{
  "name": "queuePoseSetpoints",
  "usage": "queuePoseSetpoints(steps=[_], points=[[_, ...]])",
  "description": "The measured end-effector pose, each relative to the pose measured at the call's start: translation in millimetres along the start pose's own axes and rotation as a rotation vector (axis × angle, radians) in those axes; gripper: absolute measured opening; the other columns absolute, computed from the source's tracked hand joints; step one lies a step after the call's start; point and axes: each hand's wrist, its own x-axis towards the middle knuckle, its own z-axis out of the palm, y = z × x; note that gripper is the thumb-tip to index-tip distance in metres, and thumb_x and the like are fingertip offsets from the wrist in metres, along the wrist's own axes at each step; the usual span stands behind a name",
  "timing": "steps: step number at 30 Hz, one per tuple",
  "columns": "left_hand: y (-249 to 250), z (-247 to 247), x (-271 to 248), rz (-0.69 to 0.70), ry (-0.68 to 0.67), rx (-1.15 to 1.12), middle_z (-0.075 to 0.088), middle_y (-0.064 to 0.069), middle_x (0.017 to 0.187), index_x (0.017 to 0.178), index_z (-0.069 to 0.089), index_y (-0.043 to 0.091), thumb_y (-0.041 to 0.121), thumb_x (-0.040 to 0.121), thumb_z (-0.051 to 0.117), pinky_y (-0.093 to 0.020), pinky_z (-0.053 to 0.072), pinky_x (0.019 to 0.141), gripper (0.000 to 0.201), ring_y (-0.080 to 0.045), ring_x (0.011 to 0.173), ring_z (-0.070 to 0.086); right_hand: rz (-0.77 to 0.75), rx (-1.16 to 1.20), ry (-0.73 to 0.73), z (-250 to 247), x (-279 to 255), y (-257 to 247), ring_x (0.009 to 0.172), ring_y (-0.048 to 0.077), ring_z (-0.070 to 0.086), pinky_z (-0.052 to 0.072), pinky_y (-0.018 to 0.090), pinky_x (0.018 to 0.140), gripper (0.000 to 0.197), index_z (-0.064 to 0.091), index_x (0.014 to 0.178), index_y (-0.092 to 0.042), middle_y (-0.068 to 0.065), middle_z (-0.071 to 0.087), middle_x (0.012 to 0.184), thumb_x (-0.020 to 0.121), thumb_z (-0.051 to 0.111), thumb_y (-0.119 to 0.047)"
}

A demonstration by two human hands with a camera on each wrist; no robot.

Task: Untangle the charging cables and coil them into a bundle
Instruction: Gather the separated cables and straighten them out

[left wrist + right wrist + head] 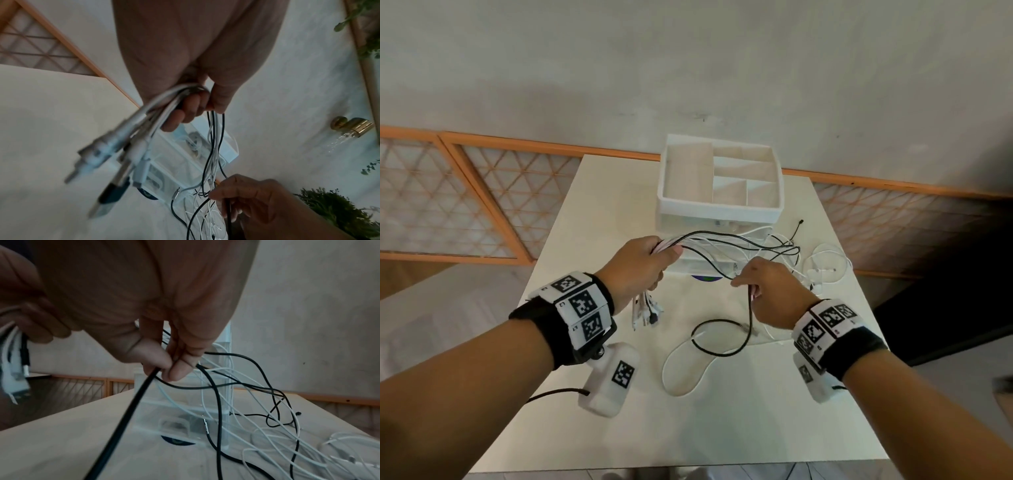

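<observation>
My left hand [643,263] is raised over the table and grips a bundle of black and white charging cables [722,240]; their plug ends [645,313] hang below the fist, blurred in the left wrist view [115,162]. The strands run right to my right hand [760,284], whose thumb and fingers [164,365] pinch a thick black cable [127,410]. That cable drops into a loop [722,339] on the table beside a white loop [685,370]. More tangled white cables [825,263] lie at the right.
A white organiser box [719,209] with open compartments on top and clear drawers stands at the back of the white table [619,428], just behind the hands. Orange-framed lattice panels [448,198] line the wall behind. Table edges drop off left and right.
</observation>
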Motion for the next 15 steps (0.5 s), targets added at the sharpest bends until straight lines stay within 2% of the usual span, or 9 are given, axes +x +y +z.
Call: queuePoseSetpoints(steps=[2,4,6,7,9,11,12,13,15], points=[[0.5,3.7,0.7,0.012,-0.028,0.006,0.05,-0.004,0.066,0.073,0.05,0.013,0.023,0.098,0.058,-0.03,0.039,0.058,0.028,-0.019,0.06,0.046,-0.081,0.014,0.15,-4.2,0.2,-1.1,0.091,0.029,0.066,0.04,0.021,0.083,0.042,0.079,0.101,-0.011,0.011,0.069,0.102,0.075,0.06,0.015],[2.4,10.3,0.4,0.013,-0.081,-0.024,0.067,-0.009,0.084,0.087,0.059,0.01,0.022,0.1,0.055,-0.031,0.048,0.067,0.018,-0.021,0.075,0.062,-0.139,0.051,0.298,-12.2,0.8,-4.8,0.077,0.027,0.066,0.048,0.029,0.077,0.027,0.081,0.086,-0.011,0.01,0.07,0.087,0.073,0.073,0.011],[2.8,18.0,1.6,0.021,-0.147,-0.047,0.073,-0.007,0.104,0.099,0.061,0.011,0.024,0.1,0.056,-0.032,0.051,0.082,0.014,-0.02,0.094,0.068,-0.122,0.1,0.395,-27.4,1.8,-15.1,0.073,0.018,0.059,0.047,0.03,0.075,0.016,0.081,0.086,-0.012,0.008,0.068,0.086,0.079,0.076,0.001],[2.8,21.7,2.0,0.033,-0.173,-0.052,0.074,-0.005,0.108,0.1,0.06,0.013,0.025,0.099,0.058,-0.033,0.051,0.089,0.012,-0.016,0.1,0.069,-0.104,0.122,0.43,-36.2,2.1,-20.0,0.075,0.015,0.058,0.045,0.028,0.076,0.013,0.081,0.089,-0.013,0.007,0.068,0.087,0.082,0.075,-0.004],[4.4,28.3,0.3,0.078,-0.193,-0.04,0.075,-0.003,0.101,0.093,0.055,0.016,0.027,0.098,0.058,-0.033,0.048,0.09,0.013,-0.008,0.095,0.069,-0.065,0.162,0.498,-54.8,1.9,-28.7,0.077,0.012,0.059,0.043,0.021,0.077,0.013,0.081,0.095,-0.016,0.003,0.069,0.088,0.086,0.073,-0.01],[5.6,31.7,-1.0,0.144,-0.183,0.01,0.074,-0.005,0.082,0.089,0.05,0.017,0.034,0.102,0.048,-0.032,0.044,0.08,0.022,-0.016,0.087,0.069,-0.013,0.217,0.546,-71.8,1.1,-33.4,0.076,0.008,0.06,0.042,0.01,0.074,0.014,0.081,0.099,-0.019,-0.006,0.067,0.087,0.089,0.073,-0.016],[5.7,32.6,-1.1,0.159,-0.173,0.009,0.069,-0.004,0.072,0.088,0.048,0.016,0.035,0.104,0.044,-0.032,0.043,0.078,0.025,-0.021,0.086,0.071,0.005,0.25,0.571,-78.5,1.3,-33.6,0.074,0.004,0.06,0.042,0.008,0.074,0.013,0.081,0.099,-0.021,-0.011,0.066,0.085,0.089,0.072,-0.018],[5.1,32.2,-1.5,0.161,-0.165,-0.003,0.062,-0.004,0.067,0.086,0.046,0.015,0.035,0.104,0.042,-0.031,0.042,0.077,0.027,-0.023,0.084,0.071,0.011,0.288,0.599,-84.0,1.4,-33.6,0.072,0.002,0.06,0.044,0.011,0.074,0.013,0.08,0.099,-0.022,-0.017,0.065,0.083,0.089,0.072,-0.019],[0.9,30.1,0.5,0.147,-0.148,-0.027,0.052,-0.002,0.063,0.085,0.042,0.013,0.033,0.105,0.04,-0.029,0.041,0.073,0.028,-0.024,0.077,0.069,0.027,0.381,0.664,-93.2,1.4,-33.2,0.07,0.005,0.063,0.05,0.023,0.074,0.012,0.08,0.097,-0.025,-0.019,0.066,0.082,0.089,0.073,-0.021]])
